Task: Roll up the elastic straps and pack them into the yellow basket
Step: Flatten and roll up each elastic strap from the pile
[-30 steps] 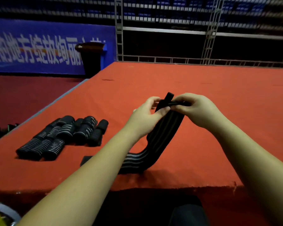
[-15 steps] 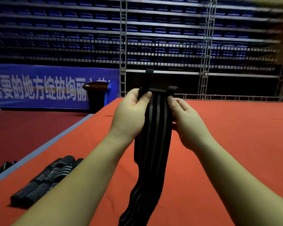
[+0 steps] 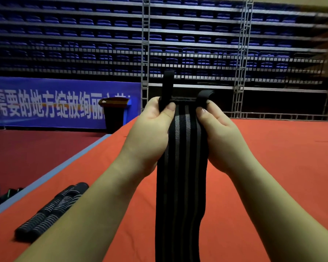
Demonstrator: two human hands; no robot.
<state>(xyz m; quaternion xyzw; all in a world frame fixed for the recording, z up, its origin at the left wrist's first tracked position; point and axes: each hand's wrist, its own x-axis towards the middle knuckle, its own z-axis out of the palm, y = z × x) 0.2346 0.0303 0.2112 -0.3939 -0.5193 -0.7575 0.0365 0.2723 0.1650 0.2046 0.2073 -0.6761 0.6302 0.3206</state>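
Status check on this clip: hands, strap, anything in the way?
Left hand and right hand pinch strap by top edge, unrolled, hanging. Rolled straps lie left. Basket not visible. Nothing obstructing.

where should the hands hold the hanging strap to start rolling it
Probably at its top edge, one corner each, as now: the left hand and right hand pinch the strap from either side, thumbs on the near face. The strap hangs flat and straight below, so the short top end with its two loops looks like the easiest place to begin a tight, even roll.
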